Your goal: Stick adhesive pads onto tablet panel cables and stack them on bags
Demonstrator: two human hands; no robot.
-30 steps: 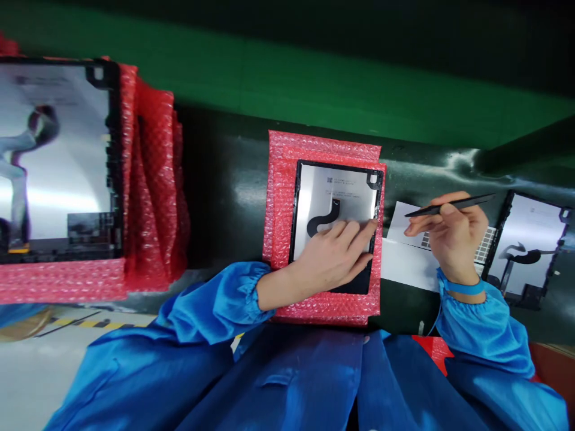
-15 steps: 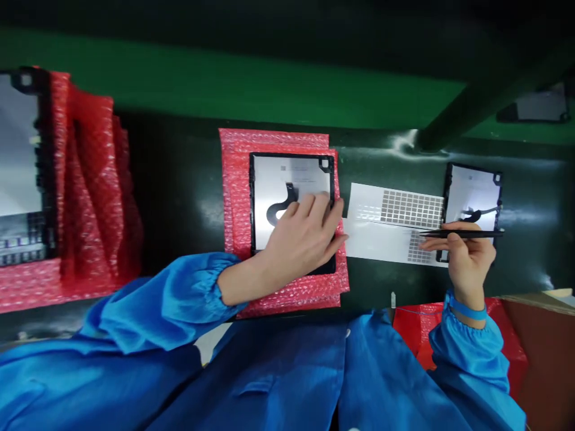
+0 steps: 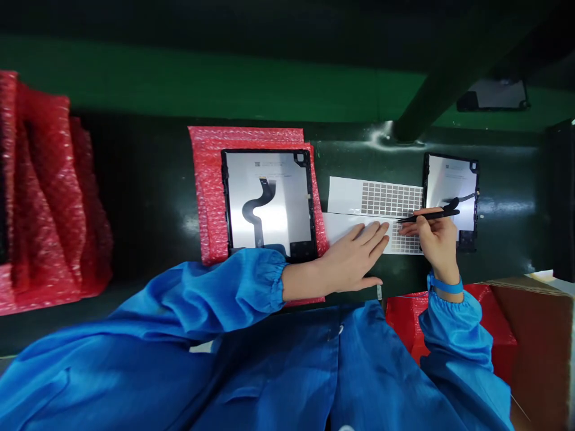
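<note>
My left hand lies flat, fingers outstretched, on the lower white sticker sheet. Black tweezers are in my right hand, their tips pointing left over the small grey squares of that sheet. Just above it lies a second sticker sheet with a grid of similar squares. To the left, a display panel with a curved black flex cable rests on red bubble-wrap bags, partly covered by my left sleeve. Another display panel lies beyond the sheets' right end, partly behind my right hand.
Red bubble-wrap bags are heaped at the far left. A dark post rises from the back of the green table. Another panel sits at the back right. A cardboard box and red bags are at the lower right.
My left hand has moved right, off the display panel and onto the sticker sheet. My right hand still holds the tweezers over the squares. The view has shifted to the right.
</note>
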